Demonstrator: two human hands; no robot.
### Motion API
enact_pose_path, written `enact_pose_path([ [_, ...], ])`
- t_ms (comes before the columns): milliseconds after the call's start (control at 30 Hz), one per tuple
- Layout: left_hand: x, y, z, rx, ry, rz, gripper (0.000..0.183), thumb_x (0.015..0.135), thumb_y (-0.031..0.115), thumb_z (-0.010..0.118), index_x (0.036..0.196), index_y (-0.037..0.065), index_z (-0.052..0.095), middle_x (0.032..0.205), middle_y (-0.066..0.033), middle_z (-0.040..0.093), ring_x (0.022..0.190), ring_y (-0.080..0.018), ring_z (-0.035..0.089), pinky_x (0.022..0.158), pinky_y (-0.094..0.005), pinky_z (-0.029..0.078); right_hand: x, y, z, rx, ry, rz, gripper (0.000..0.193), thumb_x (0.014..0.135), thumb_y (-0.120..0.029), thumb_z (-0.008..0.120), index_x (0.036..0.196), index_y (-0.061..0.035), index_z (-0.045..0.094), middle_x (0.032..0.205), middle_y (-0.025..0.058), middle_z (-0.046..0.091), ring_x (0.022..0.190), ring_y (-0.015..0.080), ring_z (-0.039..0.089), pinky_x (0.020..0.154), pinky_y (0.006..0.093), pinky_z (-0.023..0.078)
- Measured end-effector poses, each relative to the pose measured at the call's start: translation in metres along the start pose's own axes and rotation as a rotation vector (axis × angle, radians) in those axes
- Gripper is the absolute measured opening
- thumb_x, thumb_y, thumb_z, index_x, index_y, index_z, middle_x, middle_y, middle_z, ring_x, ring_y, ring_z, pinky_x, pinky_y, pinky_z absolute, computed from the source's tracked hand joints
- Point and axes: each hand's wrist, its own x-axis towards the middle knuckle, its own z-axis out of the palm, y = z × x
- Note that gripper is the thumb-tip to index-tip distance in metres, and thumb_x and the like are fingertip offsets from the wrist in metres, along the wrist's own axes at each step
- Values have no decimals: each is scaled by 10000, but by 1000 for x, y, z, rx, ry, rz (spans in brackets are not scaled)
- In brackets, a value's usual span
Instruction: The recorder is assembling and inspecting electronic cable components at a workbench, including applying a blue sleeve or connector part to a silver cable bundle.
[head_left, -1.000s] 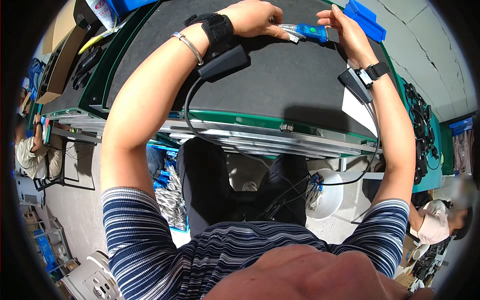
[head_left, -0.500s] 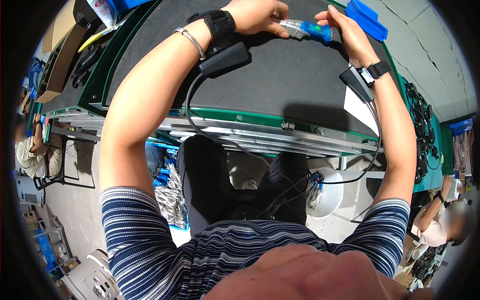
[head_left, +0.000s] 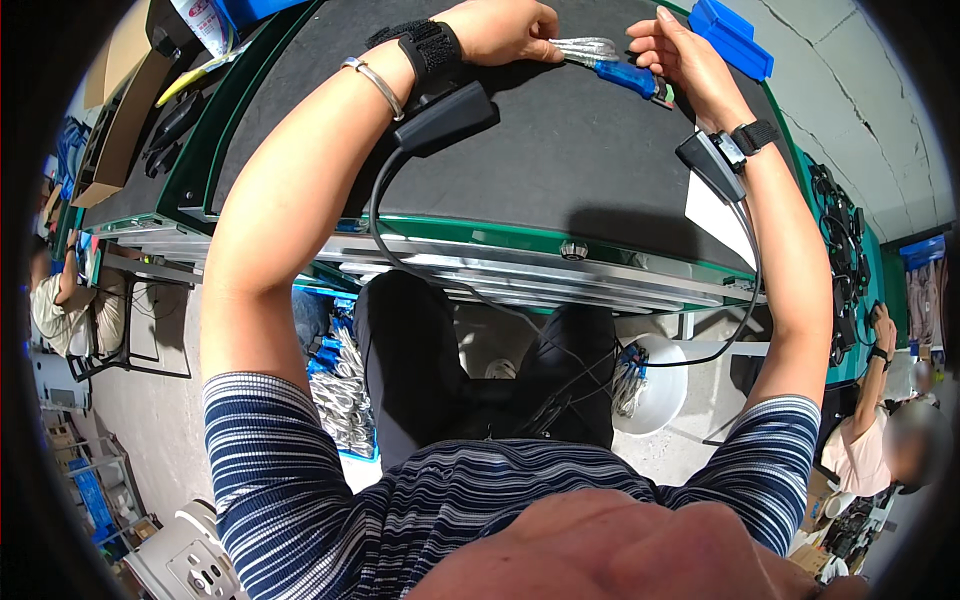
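Over the dark work mat, my left hand (head_left: 505,32) pinches one end of a coiled clear-grey cable (head_left: 588,47) with a blue connector housing (head_left: 627,77). The connector points right and toward me, and small red and green parts show at its tip. To its right my right hand (head_left: 688,62) has its fingers apart and grips nothing. Its fingertips are close to the blue housing; I cannot tell whether they touch it.
A blue bin (head_left: 733,38) stands at the mat's far right corner. White paper (head_left: 715,222) lies under my right wrist. Below the bench are a crate of coiled cables (head_left: 342,400) and a white bucket (head_left: 664,385) holding more. Black cables run from my wrist devices.
The cable's blue end has swung from pointing right to pointing right and toward me, and its tip has come into view. My left hand has shifted slightly left; my right hand has barely moved.
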Motion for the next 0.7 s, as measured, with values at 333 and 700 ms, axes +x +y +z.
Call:
enact_pose_path([
  [333,2,4,-3,-198,234,93,303,855,276,720,957,5,631,851,-191,660,809,-333,649,726,-399,508,2,-2,0,47,95,8,485,1048,-452,378,974,-49,638,811,20,648,710,93,601,643,217,474],
  [700,-2,6,-1,-99,-11,73,363,859,332,708,1033,19,646,899,-200,688,858,-365,672,756,-422,522,-3,2,-1,-287,-71,-28,459,1020,-467,467,1089,-62,672,936,-16,633,843,61,570,810,200,440],
])
